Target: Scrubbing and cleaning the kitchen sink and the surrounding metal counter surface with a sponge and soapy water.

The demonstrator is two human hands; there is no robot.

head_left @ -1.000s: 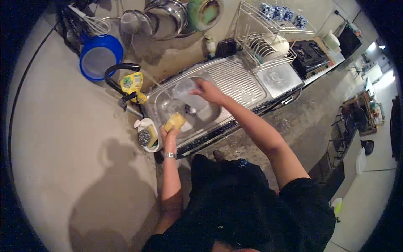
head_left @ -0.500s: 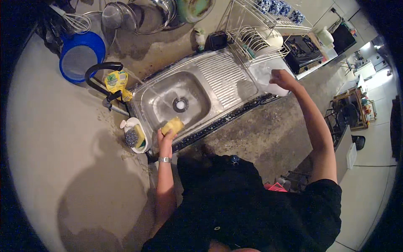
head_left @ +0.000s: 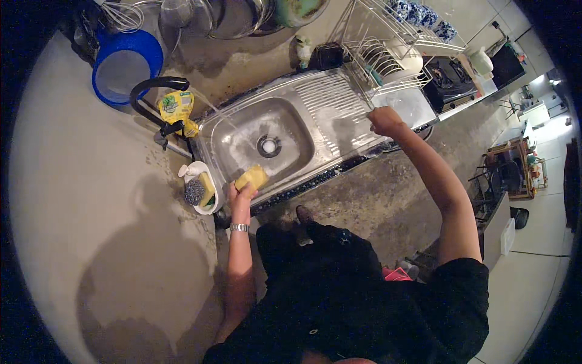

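Observation:
My left hand is closed around a yellow sponge at the near left edge of the steel sink. My right hand is closed in a fist above the right end of the ribbed drainboard. What it grips, if anything, I cannot make out; a faint pale patch shows on the drainboard to its left. From the black tap a thin stream of water runs into the basin.
A white caddy beside the sink holds another sponge and a metal scourer. A yellow pouch stands behind the tap. The wire dish rack holds plates, and a blue strainer hangs on the wall.
My right hand has moved left, from beyond the drainboard's right end to over it. The left hand keeps hold of the sponge in nearly the same place. The view has shifted slightly.

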